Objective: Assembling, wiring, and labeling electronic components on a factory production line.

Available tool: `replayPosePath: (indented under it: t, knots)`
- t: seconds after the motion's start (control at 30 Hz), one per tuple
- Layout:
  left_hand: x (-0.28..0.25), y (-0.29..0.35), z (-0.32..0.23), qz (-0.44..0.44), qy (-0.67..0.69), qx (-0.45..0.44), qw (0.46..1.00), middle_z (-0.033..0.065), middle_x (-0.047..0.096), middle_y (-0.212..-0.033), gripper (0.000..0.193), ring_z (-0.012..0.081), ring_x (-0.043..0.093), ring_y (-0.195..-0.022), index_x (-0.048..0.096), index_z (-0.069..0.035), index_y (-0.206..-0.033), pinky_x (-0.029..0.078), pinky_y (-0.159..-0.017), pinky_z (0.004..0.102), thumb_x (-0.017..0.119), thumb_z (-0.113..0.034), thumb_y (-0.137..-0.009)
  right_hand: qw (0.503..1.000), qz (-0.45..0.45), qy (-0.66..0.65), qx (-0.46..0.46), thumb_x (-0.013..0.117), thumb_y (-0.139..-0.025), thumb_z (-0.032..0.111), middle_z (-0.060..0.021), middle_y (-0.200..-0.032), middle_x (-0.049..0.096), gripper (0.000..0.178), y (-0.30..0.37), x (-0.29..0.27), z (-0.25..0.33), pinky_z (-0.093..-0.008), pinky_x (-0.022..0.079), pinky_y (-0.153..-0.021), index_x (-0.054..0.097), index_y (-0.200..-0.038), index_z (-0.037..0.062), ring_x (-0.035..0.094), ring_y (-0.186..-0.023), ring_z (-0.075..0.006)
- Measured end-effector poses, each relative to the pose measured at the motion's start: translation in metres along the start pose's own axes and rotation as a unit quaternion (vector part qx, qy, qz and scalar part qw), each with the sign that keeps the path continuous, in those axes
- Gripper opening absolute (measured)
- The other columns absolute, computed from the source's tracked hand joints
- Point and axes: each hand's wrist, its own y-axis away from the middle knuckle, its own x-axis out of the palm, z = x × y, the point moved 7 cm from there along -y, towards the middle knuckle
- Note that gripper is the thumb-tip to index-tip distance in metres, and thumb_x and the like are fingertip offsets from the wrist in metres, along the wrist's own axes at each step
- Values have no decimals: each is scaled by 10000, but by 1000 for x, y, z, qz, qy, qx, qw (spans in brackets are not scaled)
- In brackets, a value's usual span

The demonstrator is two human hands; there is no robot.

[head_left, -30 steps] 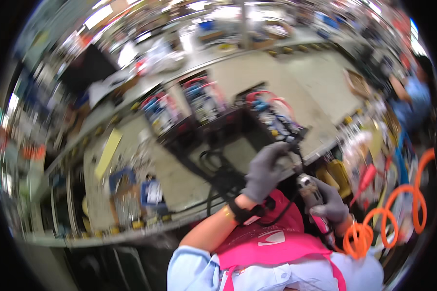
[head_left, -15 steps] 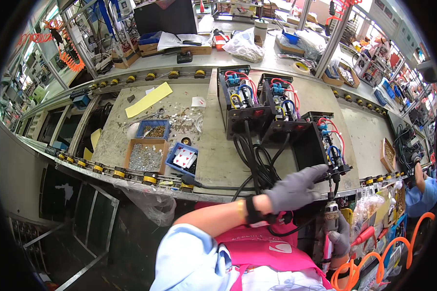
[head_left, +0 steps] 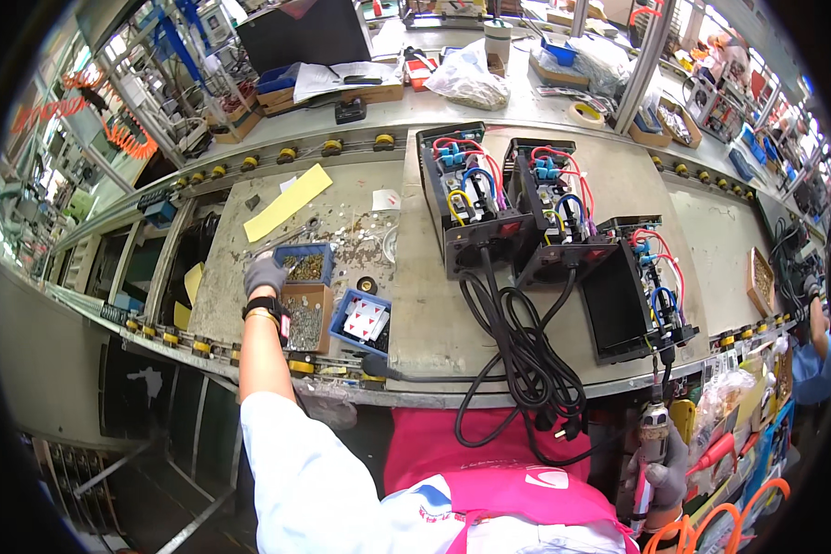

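Note:
My left hand (head_left: 265,275), in a grey glove, is at the left edge of a blue bin (head_left: 327,262) of small brass-coloured screws; its fingertips are too unclear to read. Just below lies a cardboard box (head_left: 312,319) of silvery small parts. At the lower right my gloved right hand (head_left: 672,464) is closed around a power screwdriver (head_left: 653,427), its bit pointing up towards the front corner of the nearest black metal housing (head_left: 616,314). Whether the bit touches that housing I cannot tell. Two similar black housings (head_left: 487,242) (head_left: 563,257) with red and blue wiring stand behind it.
Coiled black power cords (head_left: 517,355) hang over the bench's front edge. Another blue bin (head_left: 341,314) holds white cards with red marks. A yellow strip (head_left: 288,205) lies at the back left. An orange coiled hose (head_left: 746,503) is at lower right, and another person's arm (head_left: 817,332) at far right.
My left hand has left the nearest housing and swung left to the screw bin. My right hand still holds the power screwdriver, slightly lower. The view has shifted a little.

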Motion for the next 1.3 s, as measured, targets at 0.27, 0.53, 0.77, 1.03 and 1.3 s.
replayPosePath:
  t: [0.27, 0.53, 0.77, 1.03, 1.3]
  knots:
    - [24, -20, 2, 28, -64, -11, 997, 216, 657, -1085, 355, 331, 642, -1025, 674, -18, -1070, 526, -848, 411, 684, -268, -818, 999, -45, -8, -6, 842, -520, 376, -103, -596, 598, 966, 5, 14, 10, -276, 510, -374, 409, -1284, -26, 599, -427, -190]
    - [-11, 58, -1, 158, 683, -10, 713, 148, 633, -864, 104, 277, 679, -728, 561, 16, -967, 614, -610, 421, 566, -69, -907, 999, -34, -31, 27, 827, -512, 327, -122, -637, 606, 1006, 2, 5, -2, -292, 521, -393, 369, -1341, -13, 598, -426, -209]
    - [-66, 179, -148, 278, 722, 118, 623, 107, 649, -895, 210, 136, 597, -700, 610, -11, -1071, 511, -565, 264, 558, -185, -965, 995, 51, -57, 67, 820, -528, 253, -120, -880, 617, 986, -2, 2, -5, -305, 548, -503, 379, -1367, -20, 630, -613, -180]
    - [-89, 393, -369, 389, 568, 428, 586, 84, 688, -925, 228, 92, 615, -722, 645, 33, -1092, 495, -616, 203, 568, -101, -924, 994, 107, 14, 15, 820, -671, 211, -45, -1246, 544, 946, -3, -4, 4, -276, 395, -973, 331, -1454, 3, 502, -1101, -116]
    - [-66, 431, -420, 261, 518, 569, 583, 61, 696, -918, 153, 109, 634, -797, 687, 35, -1016, 514, -716, 239, 645, -25, -881, 990, 143, -15, 14, 866, -657, 281, -58, -1308, 518, 1027, -10, -8, 2, -287, 357, -1027, 298, -1462, -9, 479, -1170, -120]
